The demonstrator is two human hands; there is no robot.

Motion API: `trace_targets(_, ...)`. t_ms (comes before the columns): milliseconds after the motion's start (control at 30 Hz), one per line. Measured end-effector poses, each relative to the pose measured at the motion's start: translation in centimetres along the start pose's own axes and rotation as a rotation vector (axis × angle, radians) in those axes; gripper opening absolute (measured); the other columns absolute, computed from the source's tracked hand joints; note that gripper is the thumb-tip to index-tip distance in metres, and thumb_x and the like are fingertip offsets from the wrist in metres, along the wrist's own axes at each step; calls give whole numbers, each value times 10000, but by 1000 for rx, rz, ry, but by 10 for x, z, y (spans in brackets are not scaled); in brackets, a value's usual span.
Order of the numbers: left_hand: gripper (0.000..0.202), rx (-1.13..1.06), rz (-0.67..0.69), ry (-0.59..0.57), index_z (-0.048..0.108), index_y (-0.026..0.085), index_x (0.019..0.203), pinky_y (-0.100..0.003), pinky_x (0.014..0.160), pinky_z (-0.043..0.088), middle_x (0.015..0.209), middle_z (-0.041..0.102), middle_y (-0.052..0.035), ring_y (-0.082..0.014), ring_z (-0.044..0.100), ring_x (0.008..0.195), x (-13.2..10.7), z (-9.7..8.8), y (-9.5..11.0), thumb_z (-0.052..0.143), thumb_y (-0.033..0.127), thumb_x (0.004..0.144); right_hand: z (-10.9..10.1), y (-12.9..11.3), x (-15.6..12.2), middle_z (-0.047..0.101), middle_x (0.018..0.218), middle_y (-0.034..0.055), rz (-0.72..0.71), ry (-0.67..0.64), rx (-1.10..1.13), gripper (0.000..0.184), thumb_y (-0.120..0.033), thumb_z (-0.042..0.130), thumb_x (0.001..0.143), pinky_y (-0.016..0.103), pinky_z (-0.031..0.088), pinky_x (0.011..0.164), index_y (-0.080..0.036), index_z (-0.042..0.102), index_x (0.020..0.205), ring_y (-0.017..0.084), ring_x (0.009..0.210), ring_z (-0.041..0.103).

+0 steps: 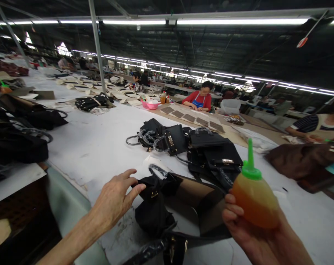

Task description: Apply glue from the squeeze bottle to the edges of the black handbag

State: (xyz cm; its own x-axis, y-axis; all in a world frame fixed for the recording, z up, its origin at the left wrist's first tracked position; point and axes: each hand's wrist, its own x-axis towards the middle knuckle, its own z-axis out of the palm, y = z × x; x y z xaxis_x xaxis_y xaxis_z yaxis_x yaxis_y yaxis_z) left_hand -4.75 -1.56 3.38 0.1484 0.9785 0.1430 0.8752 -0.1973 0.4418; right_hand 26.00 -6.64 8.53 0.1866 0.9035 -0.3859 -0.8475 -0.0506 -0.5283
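A black handbag [211, 241] stands open before me on the white-covered table, its brown lining and pale bottom showing. My left hand [118, 195] pinches the edge of a black flap [153, 184] with gold hardware at the bag's left side. Wrapped in clear plastic, one bag handle [158, 171] stands up behind that flap; another handle [147, 252] lies at the near side. My right hand [238, 221] grips a rounded squeeze bottle [255, 200] of amber liquid, its green nozzle pointing up, beside the bag's right wall.
A pile of black handbags [180, 141] lies just beyond the open one. More black bags [20, 129] are heaped at the left. Across the table [92, 143] are a pink basket [150, 105] and flat brown panels [189, 117]. Co-workers sit at the far side [198, 99] and right [316, 123].
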Motion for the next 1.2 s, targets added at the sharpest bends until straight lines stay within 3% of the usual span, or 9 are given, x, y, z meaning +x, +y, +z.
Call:
trace_targets(133,269,-140,76,391,653,229,948,-432,926,519,1263,592,-67,-269,605,1076,-11,-12,32,437,387,926,12,1,-3,540,899,144,34,60,19,316,-171,415,885,370,562,585,-101,556,1160,198,620,544)
trace_targets(200,205,-231,181,486,612,253,1047,-382,970,507,1274,580,-44,-231,591,1107,-18,-19,52,473,338,922,11,3,-3,542,902,147,36,51,32,310,-201,403,918,369,559,592,-89,558,1162,196,627,538)
trace_targets(333,399,-342,309,313,473,277,1286,-374,1046,457,1429,451,-40,-225,462,1283,-15,-10,90,508,292,889,10,8,-6,564,931,147,-35,-45,-3,269,-217,462,957,328,555,658,-69,578,1149,175,674,543)
trace_targets(467,782,-264,39,-68,258,85,1439,-526,1155,237,1543,184,-186,-336,111,1435,11,15,103,590,238,747,12,11,-8,579,882,162,-39,-50,3,338,-287,413,1014,326,552,649,-37,636,1060,170,660,556)
trace_targets(567,754,-302,-129,-140,316,71,1356,-455,1110,319,1436,339,-201,-321,316,1347,29,25,95,614,176,672,11,11,-7,593,861,170,-40,-70,-14,376,-344,459,1009,361,561,697,-35,672,1030,170,650,567)
trace_targets(667,543,-348,-216,-182,422,126,1140,-357,850,482,1191,527,-132,-257,574,1005,38,29,83,633,179,644,10,11,-5,610,852,144,-54,-120,-60,353,-406,607,939,426,546,802,-78,699,1029,164,645,568)
trace_targets(833,432,-268,-206,-273,480,161,944,-320,721,458,1040,606,-96,-268,599,923,50,40,77,711,344,628,14,11,-6,612,829,146,-43,-132,-82,364,-400,549,974,482,516,867,-86,730,949,163,644,566)
trace_targets(1033,485,6,-178,-257,568,154,1007,-393,743,488,961,681,-136,-343,640,914,64,53,81,672,520,708,17,12,-5,630,803,165,-37,-164,-89,520,-490,433,1017,473,536,847,-82,748,948,161,626,581)
trace_targets(1200,523,4,-164,-205,588,128,1039,-410,732,505,925,688,-151,-359,650,890,70,65,77,667,544,733,14,13,-2,633,806,162,-37,-208,-119,505,-503,449,1008,473,534,855,-98,750,1000,158,627,578)
